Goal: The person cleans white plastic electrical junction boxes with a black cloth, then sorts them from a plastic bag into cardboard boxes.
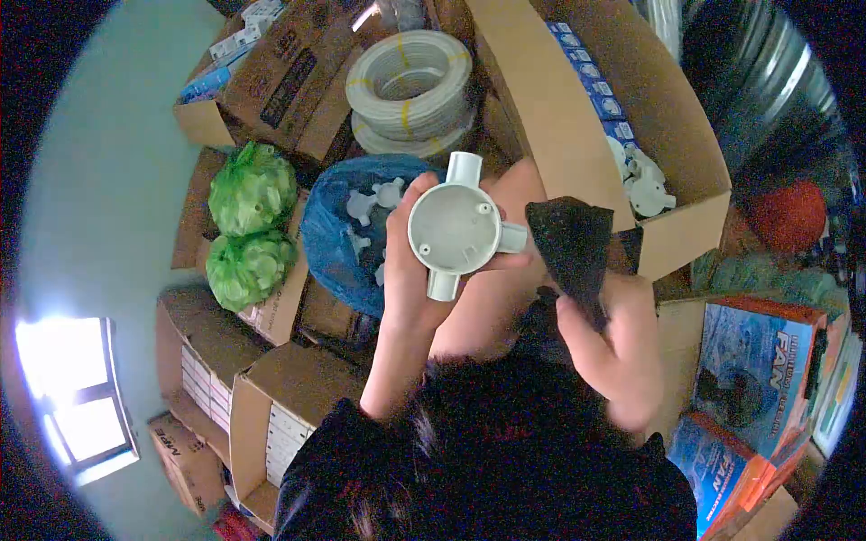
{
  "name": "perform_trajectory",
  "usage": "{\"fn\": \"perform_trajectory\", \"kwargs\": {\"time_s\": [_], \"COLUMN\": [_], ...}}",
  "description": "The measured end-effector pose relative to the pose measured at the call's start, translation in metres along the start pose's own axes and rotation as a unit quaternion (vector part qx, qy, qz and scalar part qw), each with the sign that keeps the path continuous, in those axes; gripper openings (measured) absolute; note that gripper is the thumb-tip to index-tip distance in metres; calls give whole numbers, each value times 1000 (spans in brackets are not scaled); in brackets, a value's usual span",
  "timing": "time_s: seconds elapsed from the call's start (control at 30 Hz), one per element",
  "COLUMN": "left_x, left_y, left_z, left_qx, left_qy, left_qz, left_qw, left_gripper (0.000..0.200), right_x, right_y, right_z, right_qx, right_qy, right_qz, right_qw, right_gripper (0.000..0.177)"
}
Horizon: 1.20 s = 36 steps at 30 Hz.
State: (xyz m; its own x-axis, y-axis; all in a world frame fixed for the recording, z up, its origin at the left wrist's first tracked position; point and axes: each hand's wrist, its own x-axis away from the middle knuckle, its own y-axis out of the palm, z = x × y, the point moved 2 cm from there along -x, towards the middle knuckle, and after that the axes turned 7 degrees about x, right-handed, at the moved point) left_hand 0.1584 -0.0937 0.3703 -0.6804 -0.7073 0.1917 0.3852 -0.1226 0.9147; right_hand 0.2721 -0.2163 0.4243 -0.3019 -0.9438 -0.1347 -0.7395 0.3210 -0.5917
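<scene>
A round white junction box [454,229] with three short pipe stubs faces up in my left hand [410,257], whose fingers wrap round it from below and behind. To its right, my right hand [618,338] pinches a dark cloth [573,248], which spreads above the thumb; the hand is slightly blurred. The cloth and the box are apart. Behind my left hand lies an open blue plastic bag [329,225] with similar white fittings [361,206] inside.
Coiled white tubing [410,86] is stacked beyond the bag. Green bags [253,189] sit at the left. An open carton [681,135] with white fittings and blue boxes stands upper right. Fan boxes [753,379] are at the right, more cartons [293,383] lower left.
</scene>
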Motion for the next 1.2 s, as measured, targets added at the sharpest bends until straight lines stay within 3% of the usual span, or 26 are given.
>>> {"fn": "perform_trajectory", "kwargs": {"time_s": [0.1, 0.2, 0.3, 0.33, 0.43, 0.57, 0.6, 0.77, 0.9, 0.93, 1.07, 1.13, 1.2], "left_x": [1, -2, -6, -8, -3, 2, 1, 7, 11, 12, 14, 7, 3], "left_y": [4, -14, -16, -14, -11, -13, -16, -9, -16, -14, 8, -5, -5], "left_z": [-1, -3, -6, -5, -9, -15, -10, -10, -9, -10, -6, -1, 0], "left_qx": [1, -33, -63, -81, -115, -219, -290, -170, -333, -302, -210, -264, -208], "left_qy": [6, 42, 101, 116, 144, 232, 273, 276, 303, 305, 262, 281, 254], "left_qz": [20, 17, 26, 63, 54, 90, 90, 122, 116, 100, 64, 86, 54], "left_qw": [1000, 998, 993, 988, 981, 943, 913, 938, 885, 898, 940, 919, 943], "left_gripper": [31, 39, 33, 25, 21, 19, 21, 23, 25, 26, 27, 28, 26], "right_x": [-1, 2, 1, 0, -5, -16, -18, -23, -22, -21, -18, -12, -9], "right_y": [-2, 1, 11, 13, 22, 41, 43, 50, 53, 53, 46, 35, 26], "right_z": [-11, -14, -11, -13, -19, -22, -22, -23, -23, -22, -12, -8, -9], "right_qx": [3, 34, 27, 22, 55, 145, 144, 121, 143, 148, 29, -68, -86], "right_qy": [14, -20, -77, -45, 17, 19, 17, 57, 61, 62, 29, -5, 8], "right_qz": [2, 4, 15, -17, -83, -45, -36, -49, -43, -49, -68, -64, -62], "right_qw": [1000, 999, 997, 999, 995, 988, 989, 990, 987, 986, 997, 996, 994], "right_gripper": [14, 17, 22, 22, 20, 18, 20, 23, 24, 24, 20, 17, 14]}}
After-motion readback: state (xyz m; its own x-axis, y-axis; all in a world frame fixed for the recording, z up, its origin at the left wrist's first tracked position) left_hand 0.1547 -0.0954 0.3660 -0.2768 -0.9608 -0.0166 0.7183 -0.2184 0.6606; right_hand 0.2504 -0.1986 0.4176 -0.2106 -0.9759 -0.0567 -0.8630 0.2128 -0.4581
